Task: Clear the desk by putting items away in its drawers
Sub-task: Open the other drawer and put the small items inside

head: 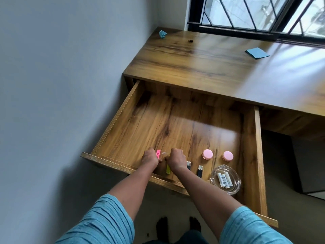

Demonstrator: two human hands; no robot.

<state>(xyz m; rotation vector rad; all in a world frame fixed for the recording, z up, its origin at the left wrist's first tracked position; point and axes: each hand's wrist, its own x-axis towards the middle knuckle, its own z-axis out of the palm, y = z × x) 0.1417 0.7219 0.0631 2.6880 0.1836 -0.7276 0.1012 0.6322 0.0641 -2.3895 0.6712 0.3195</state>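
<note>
reaching into drawer at lower centre with left hand and right hand, both fisted, flanking pink highlighter; cannot tell whether gripping anything.

Reckoned from the middle of the open drawer, the floor lies bare toward 9, 12 and 3 o'clock, out to both side walls. At 12 the desk top overhangs the drawer's back. The front edge is crowded. From 7 to 6 o'clock sit the left hand and right hand, with a pink highlighter and a yellow highlighter between them. From 5 to 4 come two dark lighters (possibly USB sticks), two pink-lidded jars and a glass ashtray.
</note>
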